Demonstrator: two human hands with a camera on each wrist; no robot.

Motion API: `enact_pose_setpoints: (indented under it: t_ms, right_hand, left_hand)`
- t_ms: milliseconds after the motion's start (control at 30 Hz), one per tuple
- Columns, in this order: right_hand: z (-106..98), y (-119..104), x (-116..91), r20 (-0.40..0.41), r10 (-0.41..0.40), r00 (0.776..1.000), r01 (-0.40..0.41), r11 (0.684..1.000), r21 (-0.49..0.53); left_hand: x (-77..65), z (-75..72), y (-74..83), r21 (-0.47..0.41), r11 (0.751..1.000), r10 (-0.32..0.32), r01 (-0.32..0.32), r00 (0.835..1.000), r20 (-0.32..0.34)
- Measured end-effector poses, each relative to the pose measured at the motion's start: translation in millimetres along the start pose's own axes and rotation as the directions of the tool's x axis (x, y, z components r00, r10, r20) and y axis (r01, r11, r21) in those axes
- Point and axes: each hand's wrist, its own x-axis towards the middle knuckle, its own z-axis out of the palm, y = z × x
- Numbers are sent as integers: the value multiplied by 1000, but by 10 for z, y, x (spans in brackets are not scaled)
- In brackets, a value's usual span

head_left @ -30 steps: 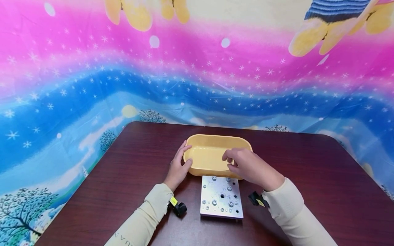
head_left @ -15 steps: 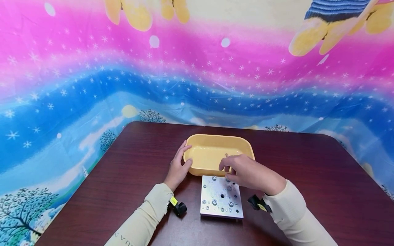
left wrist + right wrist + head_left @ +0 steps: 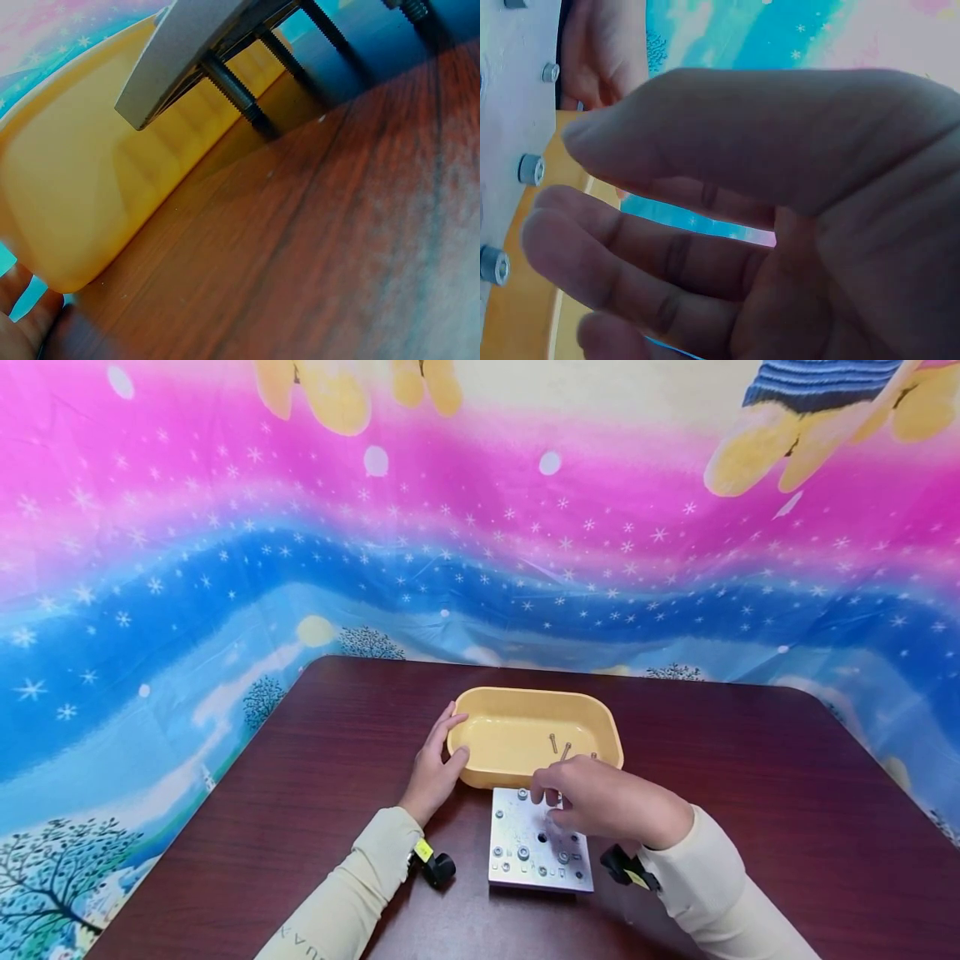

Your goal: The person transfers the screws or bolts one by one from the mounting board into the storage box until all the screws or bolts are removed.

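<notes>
Backdrop: printed cloth in pink and blue with white snowflakes [image 3: 450, 518], hanging creased along the far side and round to the left and right.
Table: dark red-brown wood-grain tabletop [image 3: 360, 718] with rounded far corners.
Basin: yellow oblong plastic basin [image 3: 491, 778] with rounded ends, at the middle of the table, on the far side of the plate.
Plate: square silver metal plate [image 3: 517, 837], near side of the basin and just beside it; whether the two touch I can't tell.
Bolts: socket-head bolts [image 3: 531, 170] stand in the plate; below it, dark threaded shanks [image 3: 232, 90] poke toward the table.
Loose screws: slim brassy screws [image 3: 553, 743] inside the basin toward its right end, at least three, one partly covered by the right hand.
Left hand: left hand [image 3: 433, 768] grips the basin's left end, fingers and thumb over the rim.
Right hand: right hand [image 3: 603, 797] hovers over the plate's far right part, fingers loosely bent, thumb a narrow gap from them; I see nothing held.
Wrists: cream sleeves [image 3: 360, 877], each with a small black camera [image 3: 437, 868] strapped at the cuff.
</notes>
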Motion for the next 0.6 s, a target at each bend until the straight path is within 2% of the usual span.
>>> enact_pose_setpoints:
  t_ms: [133, 333, 600]
  right_hand:
    - [21, -28, 4, 21, -32, 999, 32, 999, 14]
    - [70, -61, 16, 14, -148, 989, 147, 989, 25]
    - [118, -145, 25, 56, -155, 986, 154, 988, 10]
  left_hand:
    - [-2, -2, 8, -2, 1000, 0, 0, 1000, 2]
    - [-6, -6, 16, 2, 1000, 6, -6, 1000, 0]
    - [-7, -5, 21, -1, 1000, -1, 1, 1000, -5]
